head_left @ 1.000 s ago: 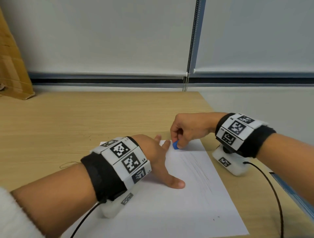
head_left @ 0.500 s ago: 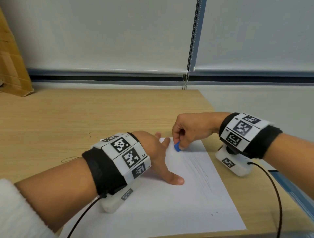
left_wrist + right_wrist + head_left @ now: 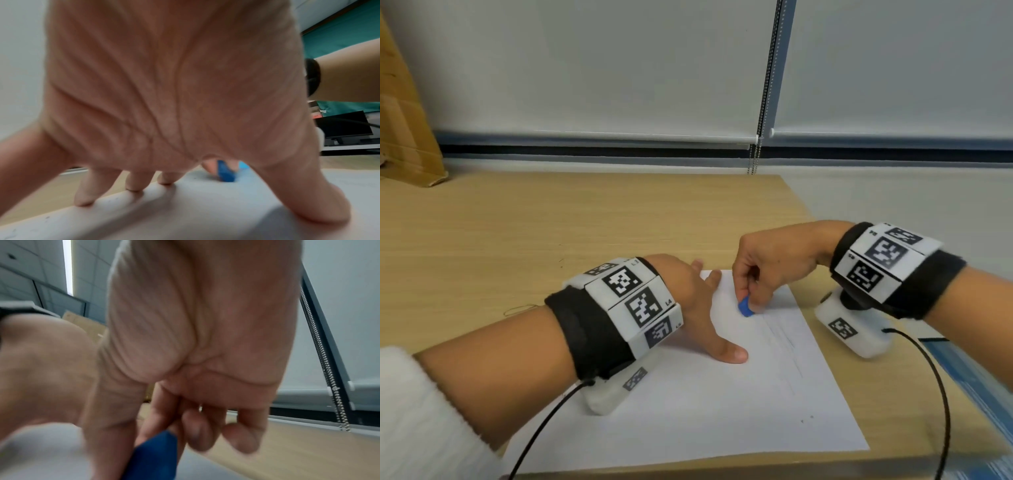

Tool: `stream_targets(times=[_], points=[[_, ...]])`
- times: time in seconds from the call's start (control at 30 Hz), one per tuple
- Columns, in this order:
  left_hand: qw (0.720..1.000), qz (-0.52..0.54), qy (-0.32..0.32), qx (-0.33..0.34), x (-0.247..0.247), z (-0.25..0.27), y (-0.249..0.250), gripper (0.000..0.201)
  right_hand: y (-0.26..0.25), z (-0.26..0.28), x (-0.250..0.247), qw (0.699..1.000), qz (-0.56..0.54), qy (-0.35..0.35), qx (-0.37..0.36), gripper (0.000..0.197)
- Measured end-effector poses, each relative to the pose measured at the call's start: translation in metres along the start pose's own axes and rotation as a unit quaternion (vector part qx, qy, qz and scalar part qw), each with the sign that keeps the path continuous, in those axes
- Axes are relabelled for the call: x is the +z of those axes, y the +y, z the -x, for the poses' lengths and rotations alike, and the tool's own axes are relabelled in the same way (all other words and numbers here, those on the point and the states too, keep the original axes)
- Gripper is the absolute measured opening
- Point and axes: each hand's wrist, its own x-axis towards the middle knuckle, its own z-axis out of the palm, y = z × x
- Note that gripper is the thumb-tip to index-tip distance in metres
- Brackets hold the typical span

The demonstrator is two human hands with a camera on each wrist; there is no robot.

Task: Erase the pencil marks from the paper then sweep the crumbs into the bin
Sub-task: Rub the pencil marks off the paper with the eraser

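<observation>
Pale roller blinds (image 3: 619,68) hang behind a light wooden table (image 3: 551,222), with a slab of cardboard (image 3: 404,137) leaning at the far left. From the head view, a white sheet of paper (image 3: 722,404) lies at the table's near right. The left hand (image 3: 698,308) lies flat on its far left part, fingers straight and spread. The right hand (image 3: 770,263) pinches a small blue eraser (image 3: 745,307) whose tip meets the paper near the far edge, at the top of faint pencil marks (image 3: 784,339) running toward the near side.

From the left wrist, the fingers (image 3: 133,181) press along the paper's edge (image 3: 185,211), and the eraser (image 3: 225,172) stands on the sheet beyond them.

From the right wrist, blurred, the thumb and what looks like the index finger grip the eraser (image 3: 156,457), the other fingers (image 3: 240,438) curled beside it.
</observation>
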Motion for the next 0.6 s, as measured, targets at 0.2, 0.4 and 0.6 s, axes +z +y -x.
stream_targets(times=[0.2, 0.4, 0.6], points=[[1.000, -0.006, -0.004, -0.008, 0.000, -0.002, -0.001, 0.126, 0.005, 0.002, 0.004, 1.000, -0.023, 0.011, -0.007, 0.013], [1.000, -0.002, 0.002, -0.001, -0.001, -0.002, 0.000, 0.124, 0.012, -0.021, -0.006, 0.995, -0.003, 0.104, 0.012, 0.012], [1.000, -0.005, -0.003, -0.004, -0.002, -0.001, -0.001, 0.125, 0.012, -0.017, -0.007, 0.999, -0.003, 0.046, 0.009, 0.012]])
